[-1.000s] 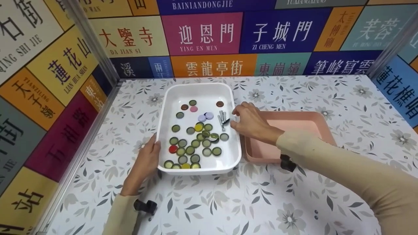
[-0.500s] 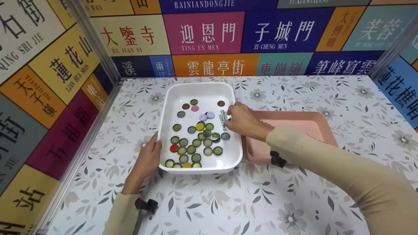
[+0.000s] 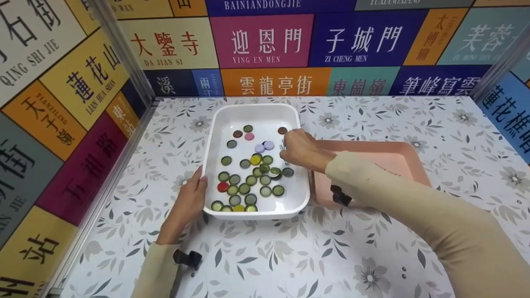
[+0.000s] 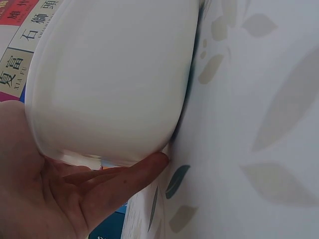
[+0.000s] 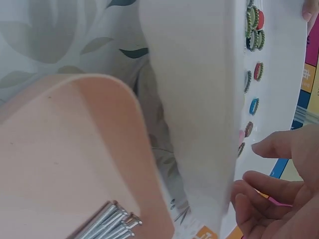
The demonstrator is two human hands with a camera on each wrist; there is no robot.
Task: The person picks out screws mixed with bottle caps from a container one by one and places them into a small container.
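Observation:
A white tray [image 3: 298, 196] holds many bottle caps [image 3: 251, 180], most lying with their green or grey insides up. My left hand [image 3: 188, 203] holds its left wall, thumb at the rim; in the left wrist view the fingers of that hand [image 4: 109, 194] lie along the outside. My right hand [image 3: 304, 151] reaches over the right wall, above a few metal screws [image 3: 283, 146] it partly covers. In the right wrist view, thumb and fingers of this hand [image 5: 276, 184] stand apart with nothing visible between them.
A pink tray [image 3: 399, 159] stands close to the white tray's right side, partly under my right forearm. Several silver screws [image 5: 112, 221] lie in it. Colourful lettered panels [image 3: 261, 45] stand behind and left of the flower-patterned tabletop [image 3: 256, 256].
My right hand has moved left and down from beside the white tray's right rim to over the screws inside. The left hand stays on the tray's left wall.

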